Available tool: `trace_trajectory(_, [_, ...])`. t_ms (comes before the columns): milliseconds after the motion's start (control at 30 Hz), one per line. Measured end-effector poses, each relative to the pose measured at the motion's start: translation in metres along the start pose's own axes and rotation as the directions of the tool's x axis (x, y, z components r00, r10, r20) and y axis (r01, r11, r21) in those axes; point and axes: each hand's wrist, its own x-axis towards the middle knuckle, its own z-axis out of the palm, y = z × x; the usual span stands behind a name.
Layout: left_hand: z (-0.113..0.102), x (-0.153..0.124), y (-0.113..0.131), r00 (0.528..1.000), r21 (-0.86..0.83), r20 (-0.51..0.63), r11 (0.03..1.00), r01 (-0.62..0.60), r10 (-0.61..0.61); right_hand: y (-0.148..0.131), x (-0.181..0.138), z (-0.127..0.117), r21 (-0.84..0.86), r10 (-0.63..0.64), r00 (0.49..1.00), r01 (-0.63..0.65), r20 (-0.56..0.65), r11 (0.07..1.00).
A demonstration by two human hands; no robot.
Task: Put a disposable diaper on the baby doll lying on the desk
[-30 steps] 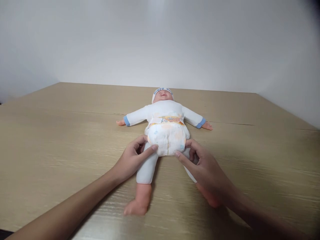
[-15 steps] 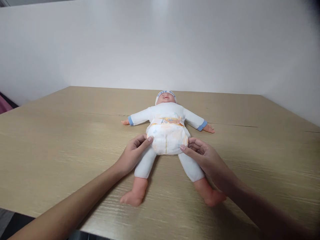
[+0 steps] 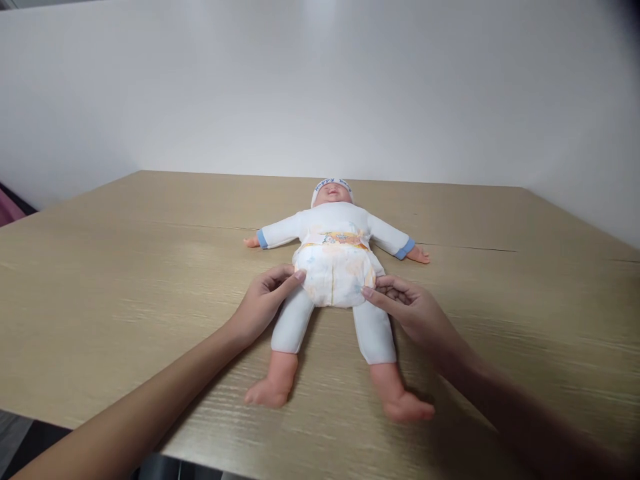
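A baby doll (image 3: pixel 334 217) in a white suit with blue cuffs and a white printed cap lies on its back, arms spread, feet toward me. Around its hips sits a white diaper (image 3: pixel 333 277) with an orange patterned waistband. My left hand (image 3: pixel 267 300) pinches the diaper's edge at the left leg opening, thumb on top and fingers partly hidden. At the right leg opening, my right hand (image 3: pixel 413 313) pinches the other edge between thumb and fingers. Both bare doll feet rest on the table.
The doll lies on a light wooden table (image 3: pixel 150 287) with a thin seam running across it. A pale wall (image 3: pixel 320 87) rises behind the far edge. Something pink (image 3: pixel 9 208) shows past the table at the far left.
The doll's right-side leg has shifted inward, to the left, away from my right wrist. Both hands keep hold of the diaper edges in nearly the same place.
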Motion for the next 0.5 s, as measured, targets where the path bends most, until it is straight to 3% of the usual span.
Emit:
trace_trajectory(133, [-0.005, 0.003, 0.000, 0.999, 0.045, -0.032, 0.999, -0.020, 0.021, 0.008, 0.006, -0.004, 0.035, -0.020, 0.998, 0.018, 0.062, 0.999])
trace_trajectory(300, [-0.009, 0.006, 0.000, 0.998, 0.100, -0.061, 0.995, -0.012, 0.018, 0.013, 0.009, -0.006, -0.030, -0.148, 0.988, 0.150, 0.054, 0.988])
trace_trajectory(500, [-0.013, 0.005, -0.008, 0.980, 0.222, -0.145, 0.970, -0.101, 0.135, 0.014, 0.004, -0.014, -0.038, -0.168, 0.986, 0.168, 0.010, 0.985])
